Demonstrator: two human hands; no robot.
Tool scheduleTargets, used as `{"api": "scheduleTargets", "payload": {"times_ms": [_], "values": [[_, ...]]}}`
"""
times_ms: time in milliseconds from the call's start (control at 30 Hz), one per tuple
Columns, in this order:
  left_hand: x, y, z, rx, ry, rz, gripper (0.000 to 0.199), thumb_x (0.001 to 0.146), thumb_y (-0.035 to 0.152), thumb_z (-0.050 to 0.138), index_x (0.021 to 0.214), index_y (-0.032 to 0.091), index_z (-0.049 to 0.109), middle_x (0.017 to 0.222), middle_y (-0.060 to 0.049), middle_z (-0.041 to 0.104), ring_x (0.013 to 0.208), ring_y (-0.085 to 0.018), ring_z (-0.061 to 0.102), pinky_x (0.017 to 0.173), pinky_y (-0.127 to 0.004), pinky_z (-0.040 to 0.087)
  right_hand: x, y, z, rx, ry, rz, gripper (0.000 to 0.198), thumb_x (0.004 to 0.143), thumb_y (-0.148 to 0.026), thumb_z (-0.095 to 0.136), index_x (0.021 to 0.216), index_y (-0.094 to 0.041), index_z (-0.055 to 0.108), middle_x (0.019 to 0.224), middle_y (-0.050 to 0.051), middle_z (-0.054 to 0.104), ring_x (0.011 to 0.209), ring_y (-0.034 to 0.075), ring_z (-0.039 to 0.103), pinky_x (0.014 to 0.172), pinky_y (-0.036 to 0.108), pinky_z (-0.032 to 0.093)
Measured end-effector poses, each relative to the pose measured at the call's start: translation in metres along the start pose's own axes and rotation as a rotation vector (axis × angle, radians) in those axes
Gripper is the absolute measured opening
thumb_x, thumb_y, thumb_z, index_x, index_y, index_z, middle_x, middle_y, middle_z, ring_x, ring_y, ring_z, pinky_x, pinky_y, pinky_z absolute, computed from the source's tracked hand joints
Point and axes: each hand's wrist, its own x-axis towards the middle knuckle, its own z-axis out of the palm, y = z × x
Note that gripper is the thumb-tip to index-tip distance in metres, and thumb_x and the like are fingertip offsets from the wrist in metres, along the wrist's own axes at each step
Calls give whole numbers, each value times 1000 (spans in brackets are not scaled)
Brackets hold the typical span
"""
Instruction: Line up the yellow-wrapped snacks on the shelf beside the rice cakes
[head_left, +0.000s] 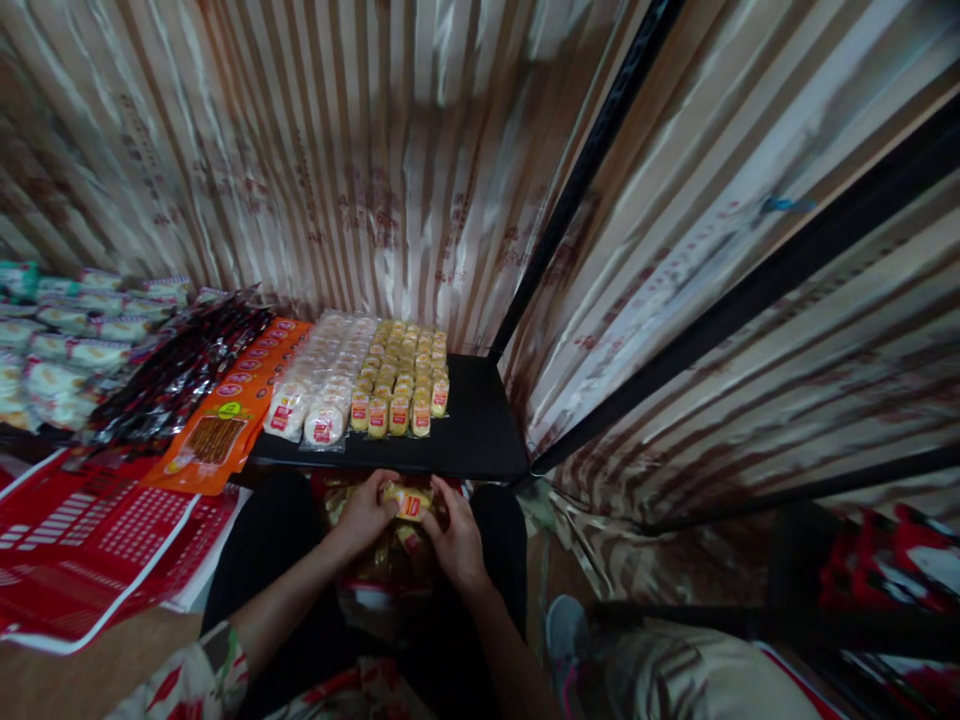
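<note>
Between my two hands is a small yellow wrapped snack packet (409,503) with a red and white label. My left hand (367,515) grips its left end, and my right hand (456,530) has its right end between thumb and fingers. Below them, between my knees, sits an open plastic bag (390,562) with more yellow packets in it, partly hidden by my hands. Ahead on the black shelf (480,420), similar yellow packets (400,405) stand in rows. Left of those are rows of white round packets (325,425) in clear wrap.
Orange snack bags (217,440), dark shiny packets (180,370) and white-green packets (82,320) line the shelf leftward. A red basket (105,545) is at lower left. Black frame bars (720,310) cross at right before striped sheeting. Another person's leg (697,670) and shoe are at lower right.
</note>
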Motion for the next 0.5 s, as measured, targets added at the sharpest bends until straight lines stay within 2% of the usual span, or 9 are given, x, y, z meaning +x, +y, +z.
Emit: {"api": "scheduleTargets", "payload": {"times_ms": [100, 167, 300, 400, 500], "values": [[3, 11, -3, 219, -73, 148, 31, 69, 13, 48, 97, 22, 57, 90, 1, 65, 83, -14, 59, 79, -25, 44, 2, -14, -7, -133, -58, -180, 38, 76, -20, 55, 114, -25, 59, 112, 5, 63, 108, 22, 51, 95, 39, 42], [4, 21, -4, 253, -102, 210, 33, 68, 11, 47, 97, 23, 59, 93, 2, 65, 87, -14, 59, 82, -24, 43, 5, -21, -10, -139, -110, -196, 34, 77, -20, 54, 109, -25, 62, 108, 4, 64, 104, 21, 53, 93, 37, 42], [10, 35, 2, 158, -60, 235, 36, 69, 14, 50, 103, 21, 59, 93, -1, 66, 81, -15, 60, 79, -26, 45, 12, -21, -12, 3, -123, -14, 36, 73, -23, 58, 109, -28, 62, 97, 2, 66, 87, 19, 59, 76, 30, 49], [16, 43, 10, 20, 65, 234, 35, 68, 19, 55, 103, 19, 59, 93, -4, 64, 76, -16, 59, 71, -27, 47, 22, -13, -13, 119, -25, 86, 34, 71, -28, 62, 104, -27, 64, 91, 2, 65, 77, 18, 60, 64, 27, 49], [19, 51, 18, -53, 179, 289, 28, 69, 20, 55, 97, 18, 59, 96, -6, 60, 83, -17, 59, 69, -27, 48, 40, -4, -15, 204, 71, 113, 33, 69, -32, 63, 101, -24, 64, 86, 2, 64, 70, 16, 58, 61, 26, 49]]}}
